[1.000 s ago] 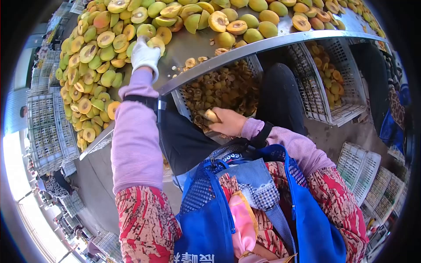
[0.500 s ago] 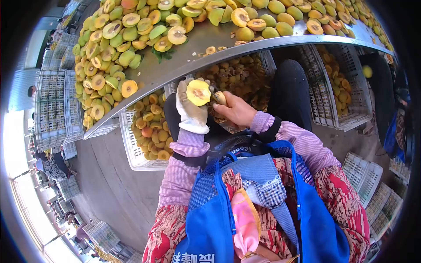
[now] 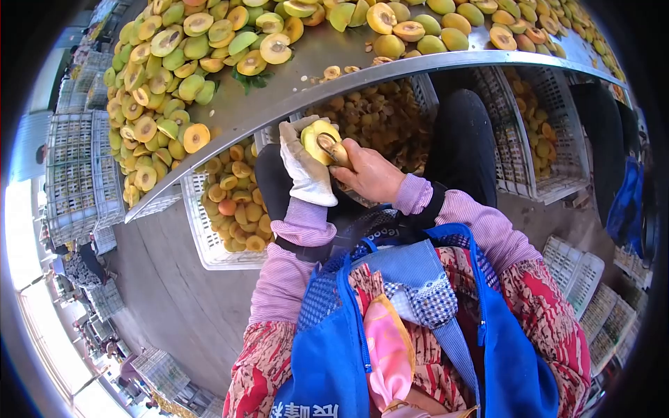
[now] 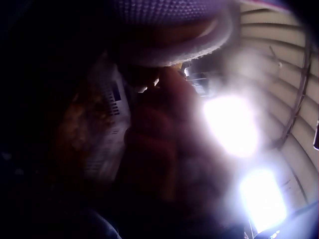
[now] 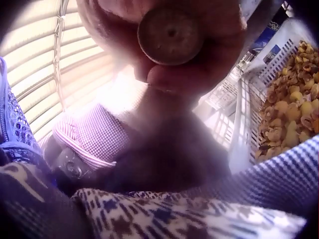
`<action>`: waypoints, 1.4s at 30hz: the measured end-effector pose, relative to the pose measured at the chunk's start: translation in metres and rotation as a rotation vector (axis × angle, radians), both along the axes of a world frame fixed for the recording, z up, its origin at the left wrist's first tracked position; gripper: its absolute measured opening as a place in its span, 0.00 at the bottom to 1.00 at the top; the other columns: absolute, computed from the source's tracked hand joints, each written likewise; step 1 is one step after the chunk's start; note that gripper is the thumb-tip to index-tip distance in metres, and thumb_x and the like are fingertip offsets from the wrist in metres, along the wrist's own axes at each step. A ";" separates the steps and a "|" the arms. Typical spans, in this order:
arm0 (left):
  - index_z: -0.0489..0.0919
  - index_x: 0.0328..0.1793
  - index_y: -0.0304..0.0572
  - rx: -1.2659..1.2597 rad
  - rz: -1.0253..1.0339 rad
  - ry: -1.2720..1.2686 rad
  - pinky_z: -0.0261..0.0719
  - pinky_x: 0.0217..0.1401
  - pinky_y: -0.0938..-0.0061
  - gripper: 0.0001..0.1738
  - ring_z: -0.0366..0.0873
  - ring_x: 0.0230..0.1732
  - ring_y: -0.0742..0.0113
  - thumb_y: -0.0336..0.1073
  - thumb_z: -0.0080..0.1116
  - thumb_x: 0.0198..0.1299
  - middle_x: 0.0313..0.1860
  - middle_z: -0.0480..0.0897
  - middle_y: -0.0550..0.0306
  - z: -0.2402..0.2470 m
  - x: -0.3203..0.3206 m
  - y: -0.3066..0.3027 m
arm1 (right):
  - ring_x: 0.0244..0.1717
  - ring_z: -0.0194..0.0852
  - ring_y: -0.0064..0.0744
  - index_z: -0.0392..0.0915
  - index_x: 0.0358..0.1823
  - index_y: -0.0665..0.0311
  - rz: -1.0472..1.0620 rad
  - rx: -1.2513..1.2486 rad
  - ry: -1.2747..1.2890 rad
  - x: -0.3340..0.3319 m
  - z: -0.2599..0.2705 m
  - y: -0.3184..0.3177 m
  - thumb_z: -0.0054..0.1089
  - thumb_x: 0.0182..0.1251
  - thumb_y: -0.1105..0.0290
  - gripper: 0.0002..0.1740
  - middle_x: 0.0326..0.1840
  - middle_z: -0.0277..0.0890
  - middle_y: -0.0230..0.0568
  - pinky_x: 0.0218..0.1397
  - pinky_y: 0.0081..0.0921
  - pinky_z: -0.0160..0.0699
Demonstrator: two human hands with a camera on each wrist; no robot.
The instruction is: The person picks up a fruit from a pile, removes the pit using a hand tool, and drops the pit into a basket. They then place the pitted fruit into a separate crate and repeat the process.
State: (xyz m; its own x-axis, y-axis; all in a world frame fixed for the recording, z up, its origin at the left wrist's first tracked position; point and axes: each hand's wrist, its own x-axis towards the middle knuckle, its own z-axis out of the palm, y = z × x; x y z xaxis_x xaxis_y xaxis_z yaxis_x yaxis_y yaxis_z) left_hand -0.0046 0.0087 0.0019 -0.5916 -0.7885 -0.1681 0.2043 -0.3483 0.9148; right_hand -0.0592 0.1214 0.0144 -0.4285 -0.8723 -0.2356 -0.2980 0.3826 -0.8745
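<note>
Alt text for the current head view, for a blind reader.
A gloved left hand holds a cut yellow fruit while the bare right hand grips a looped tool against it. A metal table beyond bears heaped fruit; crates of fruit stand below.

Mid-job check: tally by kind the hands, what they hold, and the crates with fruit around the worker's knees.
Gloved left hand: 1
Bare right hand: 1
Cut fruit: 1
Looped tool: 1
Crates: 3 (left crate, middle crate, right crate)
Total: 7
</note>
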 end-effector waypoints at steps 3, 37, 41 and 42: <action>0.70 0.40 0.32 -0.051 -0.019 -0.039 0.80 0.40 0.66 0.32 0.79 0.32 0.54 0.58 0.29 0.67 0.33 0.78 0.42 0.000 0.000 -0.001 | 0.39 0.73 0.60 0.59 0.44 0.71 -0.022 0.009 -0.023 0.000 0.000 -0.001 0.52 0.63 0.62 0.20 0.34 0.73 0.63 0.43 0.43 0.71; 0.74 0.45 0.32 0.409 -0.194 -0.084 0.79 0.39 0.67 0.21 0.79 0.33 0.58 0.47 0.50 0.63 0.34 0.79 0.47 -0.010 0.005 0.000 | 0.33 0.78 0.47 0.68 0.47 0.68 0.150 0.090 -0.129 -0.016 -0.026 0.006 0.57 0.57 0.65 0.19 0.32 0.76 0.53 0.37 0.35 0.75; 0.76 0.38 0.31 0.334 -0.136 -0.126 0.80 0.33 0.69 0.13 0.79 0.29 0.58 0.37 0.56 0.58 0.32 0.80 0.48 -0.010 0.000 0.001 | 0.40 0.76 0.55 0.69 0.46 0.67 0.122 0.140 0.112 -0.016 -0.024 0.007 0.59 0.57 0.64 0.19 0.35 0.76 0.56 0.42 0.39 0.74; 0.76 0.38 0.31 0.337 -0.140 -0.127 0.80 0.33 0.69 0.13 0.79 0.29 0.58 0.37 0.56 0.58 0.32 0.80 0.48 -0.008 0.000 0.001 | 0.40 0.76 0.55 0.69 0.46 0.67 0.118 0.144 0.111 -0.013 -0.032 0.006 0.59 0.57 0.64 0.19 0.35 0.76 0.56 0.42 0.39 0.74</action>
State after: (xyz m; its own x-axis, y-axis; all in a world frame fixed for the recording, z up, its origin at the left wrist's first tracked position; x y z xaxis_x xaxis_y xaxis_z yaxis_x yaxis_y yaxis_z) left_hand -0.0044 0.0100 -0.0063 -0.6477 -0.5892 -0.4831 0.0258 -0.6506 0.7590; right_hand -0.0725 0.1278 -0.0177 -0.3560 -0.8786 -0.3182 -0.4398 0.4580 -0.7726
